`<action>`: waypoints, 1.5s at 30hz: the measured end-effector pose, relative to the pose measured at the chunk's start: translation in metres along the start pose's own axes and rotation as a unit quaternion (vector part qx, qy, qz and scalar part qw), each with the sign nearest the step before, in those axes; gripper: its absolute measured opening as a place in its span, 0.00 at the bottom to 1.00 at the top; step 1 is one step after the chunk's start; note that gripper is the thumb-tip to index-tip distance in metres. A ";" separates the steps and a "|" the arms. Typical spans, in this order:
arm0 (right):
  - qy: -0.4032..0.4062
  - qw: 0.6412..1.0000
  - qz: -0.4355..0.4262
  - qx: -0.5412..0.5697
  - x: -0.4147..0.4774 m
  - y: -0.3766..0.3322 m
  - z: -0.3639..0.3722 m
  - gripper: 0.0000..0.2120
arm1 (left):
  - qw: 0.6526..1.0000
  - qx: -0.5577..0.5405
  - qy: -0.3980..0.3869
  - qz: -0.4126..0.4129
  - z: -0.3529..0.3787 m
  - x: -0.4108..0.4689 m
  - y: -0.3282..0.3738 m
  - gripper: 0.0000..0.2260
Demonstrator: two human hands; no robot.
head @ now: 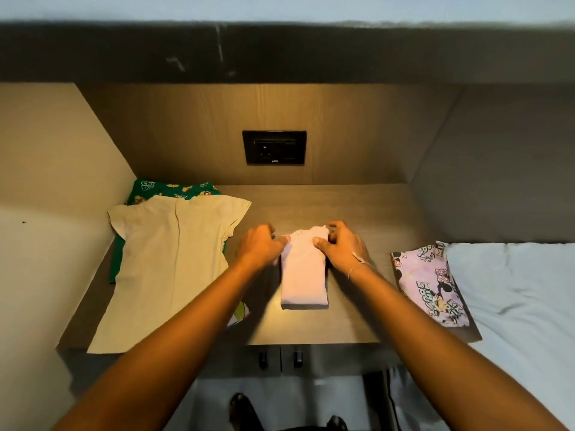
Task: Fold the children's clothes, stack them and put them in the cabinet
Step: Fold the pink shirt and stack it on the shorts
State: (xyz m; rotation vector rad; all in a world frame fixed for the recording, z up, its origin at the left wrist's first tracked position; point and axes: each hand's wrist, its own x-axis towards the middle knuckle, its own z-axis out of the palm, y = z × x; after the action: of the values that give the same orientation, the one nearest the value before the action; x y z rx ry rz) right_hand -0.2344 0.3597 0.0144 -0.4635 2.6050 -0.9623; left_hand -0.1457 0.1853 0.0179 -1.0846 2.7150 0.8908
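Note:
A pale pink garment (303, 276), folded into a narrow strip, lies in the middle of the wooden tabletop (357, 321). My left hand (259, 245) grips its upper left edge and my right hand (342, 244) pinches its upper right corner. A beige child's top (165, 269) lies spread flat at the left, over a green printed garment (174, 189). A folded lilac cartoon-print garment (431, 287) rests at the table's right edge. Two cabinet door handles (280, 359) show below the table's front edge.
A black wall socket (274, 147) sits in the wooden back panel. A bed with a white sheet (513, 293) adjoins the table on the right. A dark shelf (280, 51) overhangs the niche. My feet (242, 409) stand on the floor below.

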 end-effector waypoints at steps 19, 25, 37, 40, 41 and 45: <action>0.057 0.937 0.044 0.341 -0.077 0.015 0.003 0.15 | 0.907 -0.391 -0.082 0.129 0.041 -0.054 0.012 0.29; 0.096 0.944 0.019 0.314 -0.112 0.068 -0.078 0.24 | 0.844 -0.449 -0.212 0.203 0.074 -0.089 0.080 0.46; 0.129 0.989 0.046 -0.060 -0.086 0.180 -0.133 0.34 | 0.930 0.023 -0.046 0.364 0.149 -0.091 0.152 0.43; 0.073 0.979 -0.072 -0.176 -0.067 0.193 -0.144 0.34 | 0.885 0.107 -0.081 0.446 0.154 -0.073 0.148 0.46; 0.036 0.972 -0.082 -0.218 -0.060 0.195 -0.145 0.34 | 0.875 0.143 -0.096 0.453 0.155 -0.067 0.148 0.47; -0.025 0.971 -0.053 -0.232 -0.049 0.207 -0.126 0.34 | 0.863 0.202 -0.130 0.444 0.161 -0.050 0.143 0.50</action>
State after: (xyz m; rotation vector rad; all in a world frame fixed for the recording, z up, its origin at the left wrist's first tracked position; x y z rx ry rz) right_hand -0.2810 0.5998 -0.0241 -0.7344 2.7741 -0.3505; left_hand -0.2230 0.3870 -0.0312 0.3975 2.8972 0.4064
